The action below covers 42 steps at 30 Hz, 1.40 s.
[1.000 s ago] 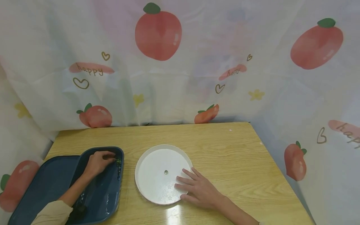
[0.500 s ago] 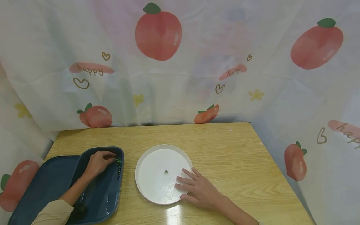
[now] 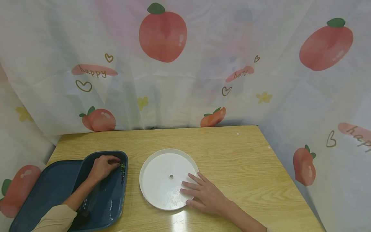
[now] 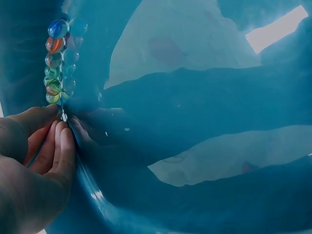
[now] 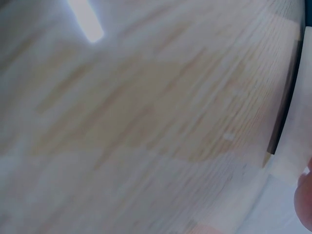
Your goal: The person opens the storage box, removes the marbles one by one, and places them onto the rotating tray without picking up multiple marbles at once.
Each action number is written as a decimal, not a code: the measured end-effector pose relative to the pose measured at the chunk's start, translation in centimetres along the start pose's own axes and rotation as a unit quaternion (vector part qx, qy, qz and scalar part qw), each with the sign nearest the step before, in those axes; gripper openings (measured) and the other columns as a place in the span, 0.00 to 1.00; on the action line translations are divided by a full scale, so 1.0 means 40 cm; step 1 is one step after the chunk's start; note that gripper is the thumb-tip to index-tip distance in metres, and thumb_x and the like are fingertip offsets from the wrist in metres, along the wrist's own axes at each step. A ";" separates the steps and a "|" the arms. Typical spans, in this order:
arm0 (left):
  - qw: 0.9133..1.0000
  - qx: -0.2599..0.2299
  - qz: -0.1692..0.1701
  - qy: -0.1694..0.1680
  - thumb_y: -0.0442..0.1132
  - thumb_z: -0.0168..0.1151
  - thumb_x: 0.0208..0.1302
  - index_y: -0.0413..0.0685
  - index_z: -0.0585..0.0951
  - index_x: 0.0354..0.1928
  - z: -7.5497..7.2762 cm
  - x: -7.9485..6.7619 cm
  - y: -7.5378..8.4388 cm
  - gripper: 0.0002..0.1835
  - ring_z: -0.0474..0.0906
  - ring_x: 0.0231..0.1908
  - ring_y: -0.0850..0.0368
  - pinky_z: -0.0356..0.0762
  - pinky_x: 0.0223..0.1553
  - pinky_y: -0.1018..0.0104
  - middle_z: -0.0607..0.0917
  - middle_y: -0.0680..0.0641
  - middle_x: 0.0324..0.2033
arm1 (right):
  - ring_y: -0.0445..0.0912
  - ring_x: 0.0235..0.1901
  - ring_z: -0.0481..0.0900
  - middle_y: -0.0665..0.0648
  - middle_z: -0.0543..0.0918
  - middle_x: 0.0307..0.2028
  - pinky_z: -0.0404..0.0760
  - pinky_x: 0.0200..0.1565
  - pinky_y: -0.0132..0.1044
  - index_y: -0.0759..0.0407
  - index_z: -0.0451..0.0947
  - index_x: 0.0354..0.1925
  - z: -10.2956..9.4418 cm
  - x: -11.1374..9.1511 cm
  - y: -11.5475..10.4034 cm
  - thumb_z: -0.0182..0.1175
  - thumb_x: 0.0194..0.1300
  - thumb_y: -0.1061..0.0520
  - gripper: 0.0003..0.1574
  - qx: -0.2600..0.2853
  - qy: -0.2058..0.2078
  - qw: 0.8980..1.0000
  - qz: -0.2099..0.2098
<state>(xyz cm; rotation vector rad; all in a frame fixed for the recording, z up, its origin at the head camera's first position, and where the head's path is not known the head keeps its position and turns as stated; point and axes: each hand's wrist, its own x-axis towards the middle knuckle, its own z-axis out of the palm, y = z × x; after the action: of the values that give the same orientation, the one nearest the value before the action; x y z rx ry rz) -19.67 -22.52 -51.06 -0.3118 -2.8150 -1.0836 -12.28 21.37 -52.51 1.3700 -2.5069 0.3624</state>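
A row of colourful glass marbles [image 4: 53, 59] lies along the wall of a dark blue tray [image 3: 111, 206], mirrored in its shiny surface. At the near end of that row my left hand [image 3: 101, 168] pinches a marble between thumb and fingertips; only a sliver of it shows in the left wrist view. On the wooden table a round white plate [image 3: 156, 190] carries a single small clear marble [image 3: 171, 177] near its middle. My right hand [image 3: 205, 196] rests at the plate's right rim, fingers spread over it. In the right wrist view only a fingertip [image 5: 304, 202] appears.
A second dark blue tray [image 3: 46, 190] lies under the left side of the first. The wooden table [image 3: 232, 154] extends right of the plate, with a fruit-printed curtain [image 3: 179, 83] behind and at both sides. Small clear beads or droplets [image 3: 84, 203] sit low in the tray.
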 end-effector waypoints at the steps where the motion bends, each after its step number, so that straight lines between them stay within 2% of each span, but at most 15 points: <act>1: 1.000 0.001 -0.001 0.000 0.31 0.71 0.59 0.38 0.88 0.38 -0.001 0.000 0.000 0.06 0.84 0.32 0.49 0.81 0.31 0.53 0.88 0.45 0.31 | 0.53 0.70 0.65 0.48 0.77 0.64 0.60 0.67 0.58 0.44 0.81 0.60 0.000 0.001 0.001 0.52 0.75 0.38 0.25 0.000 0.000 1.000 0.000; 6: 1.000 0.007 -0.016 0.000 0.32 0.71 0.60 0.39 0.88 0.39 -0.012 -0.001 0.003 0.06 0.84 0.33 0.49 0.81 0.33 0.52 0.88 0.45 0.32 | 0.52 0.70 0.64 0.48 0.77 0.64 0.60 0.67 0.58 0.44 0.81 0.60 0.001 0.004 0.003 0.51 0.75 0.37 0.25 0.005 -0.001 1.000 0.001; 11: 0.999 0.004 -0.027 0.018 0.32 0.70 0.61 0.39 0.87 0.41 -0.034 -0.012 0.023 0.07 0.84 0.35 0.46 0.80 0.33 0.51 0.88 0.43 0.35 | 0.52 0.70 0.64 0.48 0.77 0.64 0.60 0.67 0.58 0.44 0.81 0.60 0.001 0.004 0.003 0.51 0.75 0.37 0.25 0.000 -0.005 1.000 0.001; 18: 0.998 -0.026 -0.040 0.031 0.35 0.68 0.65 0.37 0.86 0.46 -0.080 -0.018 0.072 0.10 0.83 0.42 0.40 0.81 0.37 0.49 0.87 0.39 0.40 | 0.52 0.70 0.64 0.48 0.76 0.64 0.59 0.68 0.57 0.43 0.81 0.61 0.000 0.000 -0.001 0.52 0.75 0.38 0.25 -0.004 -0.006 1.000 0.005; 25: 0.997 -0.052 -0.036 0.041 0.39 0.68 0.67 0.38 0.86 0.50 -0.109 -0.012 0.131 0.14 0.83 0.44 0.41 0.81 0.42 0.48 0.87 0.40 0.42 | 0.53 0.70 0.65 0.48 0.77 0.64 0.60 0.67 0.57 0.43 0.80 0.61 -0.001 -0.002 -0.001 0.53 0.74 0.39 0.24 -0.002 0.002 1.000 0.000; 33: 0.995 -0.090 -0.018 0.039 0.36 0.68 0.66 0.40 0.86 0.48 -0.079 -0.002 0.203 0.11 0.84 0.43 0.46 0.81 0.43 0.52 0.88 0.43 0.41 | 0.52 0.70 0.64 0.48 0.77 0.64 0.59 0.67 0.57 0.44 0.81 0.61 0.002 0.000 -0.002 0.53 0.75 0.38 0.24 0.005 0.006 1.000 0.001; 42: 0.990 -0.139 0.007 0.013 0.35 0.70 0.63 0.41 0.87 0.45 -0.005 0.019 0.265 0.09 0.85 0.39 0.52 0.82 0.40 0.63 0.88 0.47 0.38 | 0.53 0.70 0.65 0.48 0.77 0.64 0.59 0.67 0.57 0.44 0.80 0.61 0.003 -0.002 -0.001 0.53 0.74 0.38 0.25 0.002 0.002 1.000 0.001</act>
<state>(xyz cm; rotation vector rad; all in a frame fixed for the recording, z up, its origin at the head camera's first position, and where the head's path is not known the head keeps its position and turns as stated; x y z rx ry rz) -17.99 -14.88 -43.88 -0.3375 -2.6324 -1.4683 -12.22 21.39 -52.66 1.3676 -2.5053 0.3691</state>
